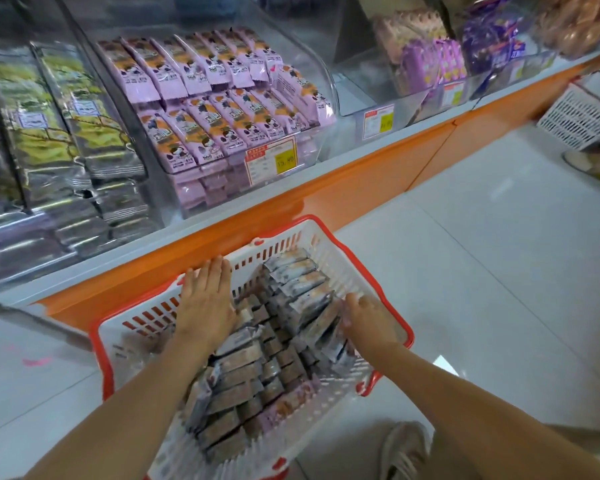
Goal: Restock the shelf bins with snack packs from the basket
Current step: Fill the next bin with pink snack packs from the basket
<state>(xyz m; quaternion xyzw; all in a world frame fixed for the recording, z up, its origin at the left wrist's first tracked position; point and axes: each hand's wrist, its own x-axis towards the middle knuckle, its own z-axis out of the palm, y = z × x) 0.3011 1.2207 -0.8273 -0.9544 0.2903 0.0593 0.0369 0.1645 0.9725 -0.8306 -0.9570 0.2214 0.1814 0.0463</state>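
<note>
Grey-and-brown snack packs (257,362) lie in tight rows inside a white, red-rimmed basket (99,344) that stands on the floor (499,254) against the orange shelf edge (326,199), close under the bins they are meant for. A crouching person reaches in with both arms. The left hand (205,299) is laid flat with its fingers straight and together along the left side of the stack, apparently to keep the row from toppling. The right hand (368,323) has its fingers curled over the ends of the packs at the right side, seemingly to gather a bunch for lifting; how many it grips cannot be told. Directly above, a clear shelf bin (323,81) already shows two neat tiers of pink packs (222,109) behind a yellow price tag (271,161). The neighbouring bin (357,112) looks largely bare at its front and is probably the one in need of stock.
</note>
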